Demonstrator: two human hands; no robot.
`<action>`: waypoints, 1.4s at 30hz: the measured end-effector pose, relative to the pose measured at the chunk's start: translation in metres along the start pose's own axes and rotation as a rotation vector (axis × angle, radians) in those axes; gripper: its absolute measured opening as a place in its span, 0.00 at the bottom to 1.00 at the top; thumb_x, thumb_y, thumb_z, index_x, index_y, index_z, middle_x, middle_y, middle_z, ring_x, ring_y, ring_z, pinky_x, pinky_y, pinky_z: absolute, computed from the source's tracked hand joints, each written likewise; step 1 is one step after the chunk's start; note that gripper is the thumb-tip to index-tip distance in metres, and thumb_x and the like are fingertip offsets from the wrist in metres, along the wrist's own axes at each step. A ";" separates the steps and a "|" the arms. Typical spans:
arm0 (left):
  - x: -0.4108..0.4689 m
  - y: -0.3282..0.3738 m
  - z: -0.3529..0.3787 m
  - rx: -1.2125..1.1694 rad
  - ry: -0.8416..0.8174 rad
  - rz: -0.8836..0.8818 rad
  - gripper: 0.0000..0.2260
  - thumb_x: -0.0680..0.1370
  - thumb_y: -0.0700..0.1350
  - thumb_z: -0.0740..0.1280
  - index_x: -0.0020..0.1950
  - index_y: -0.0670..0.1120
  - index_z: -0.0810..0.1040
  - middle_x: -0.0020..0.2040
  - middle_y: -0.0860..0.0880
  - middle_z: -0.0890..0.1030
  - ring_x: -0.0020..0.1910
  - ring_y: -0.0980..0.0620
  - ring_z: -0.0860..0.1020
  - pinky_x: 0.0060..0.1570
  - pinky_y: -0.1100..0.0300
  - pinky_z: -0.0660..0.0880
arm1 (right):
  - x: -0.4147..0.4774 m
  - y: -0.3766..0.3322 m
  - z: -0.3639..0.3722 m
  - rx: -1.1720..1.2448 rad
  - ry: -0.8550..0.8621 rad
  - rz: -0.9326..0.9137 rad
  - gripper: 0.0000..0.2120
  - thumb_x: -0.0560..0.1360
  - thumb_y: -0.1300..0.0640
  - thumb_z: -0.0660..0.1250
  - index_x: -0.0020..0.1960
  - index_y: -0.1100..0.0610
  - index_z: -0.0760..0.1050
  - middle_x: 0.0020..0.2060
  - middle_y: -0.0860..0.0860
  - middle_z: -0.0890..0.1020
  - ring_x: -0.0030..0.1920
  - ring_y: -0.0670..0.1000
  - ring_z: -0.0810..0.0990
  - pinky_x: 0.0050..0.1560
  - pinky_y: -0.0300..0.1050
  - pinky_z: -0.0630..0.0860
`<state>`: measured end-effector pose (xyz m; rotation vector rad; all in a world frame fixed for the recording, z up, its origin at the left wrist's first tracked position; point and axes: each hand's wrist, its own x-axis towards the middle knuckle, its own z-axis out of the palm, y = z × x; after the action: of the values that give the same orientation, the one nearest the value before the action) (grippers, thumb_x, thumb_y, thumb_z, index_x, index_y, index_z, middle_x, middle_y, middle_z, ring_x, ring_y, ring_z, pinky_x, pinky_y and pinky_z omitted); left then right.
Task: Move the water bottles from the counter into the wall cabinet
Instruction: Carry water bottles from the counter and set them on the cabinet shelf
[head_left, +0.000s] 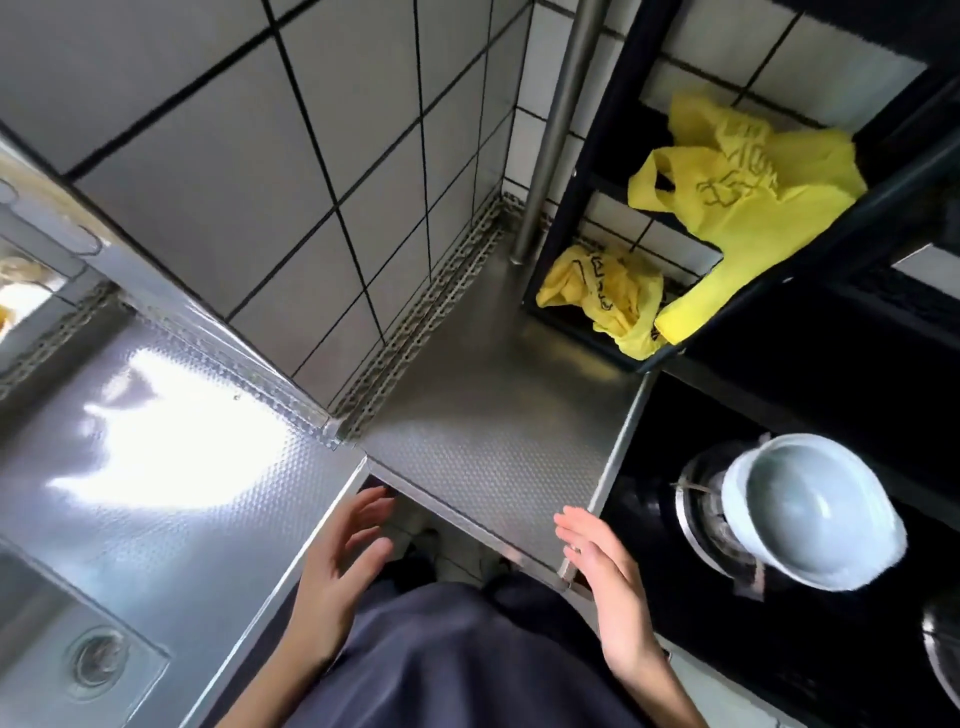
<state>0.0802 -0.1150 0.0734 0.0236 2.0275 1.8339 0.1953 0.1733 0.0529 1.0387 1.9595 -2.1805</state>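
Both the left hand (340, 558) and right hand (605, 564) hang with fingers spread wide, holding nothing; no water bottles show on the steel counter (483, 415); at three o'clock a tilted bowl (810, 512) could be knocked by a blind reach.

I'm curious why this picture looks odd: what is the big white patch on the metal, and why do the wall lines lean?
Head view: the white patch is glare on the steel counter left of the corner; the wide-angle lens bends and tilts the tiled wall; the yellow bags and white bowl look slightly soft with blur; both open hands are evenly lit.
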 end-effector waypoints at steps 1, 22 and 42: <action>-0.008 -0.001 0.005 0.001 0.027 -0.008 0.28 0.74 0.58 0.70 0.72 0.46 0.78 0.64 0.46 0.85 0.66 0.49 0.82 0.64 0.64 0.77 | 0.005 -0.005 -0.003 -0.017 -0.037 -0.004 0.19 0.80 0.51 0.65 0.68 0.50 0.82 0.67 0.50 0.85 0.70 0.50 0.82 0.70 0.44 0.77; -0.288 -0.073 0.065 -0.246 1.076 -0.126 0.28 0.72 0.57 0.70 0.70 0.49 0.79 0.65 0.51 0.85 0.64 0.51 0.84 0.61 0.63 0.80 | -0.020 0.019 0.073 -0.375 -0.987 -0.006 0.23 0.77 0.54 0.64 0.70 0.58 0.80 0.66 0.52 0.85 0.70 0.52 0.81 0.76 0.53 0.70; -0.587 -0.172 0.056 -0.606 1.708 -0.063 0.29 0.73 0.59 0.68 0.71 0.45 0.78 0.66 0.46 0.84 0.69 0.49 0.81 0.70 0.54 0.76 | -0.296 0.148 0.258 -0.827 -1.597 -0.175 0.19 0.76 0.54 0.66 0.66 0.53 0.82 0.63 0.50 0.87 0.67 0.50 0.83 0.68 0.49 0.75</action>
<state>0.6802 -0.2483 0.0721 -2.3859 1.8278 2.5647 0.3747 -0.2060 0.0641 -0.8020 1.5784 -1.0587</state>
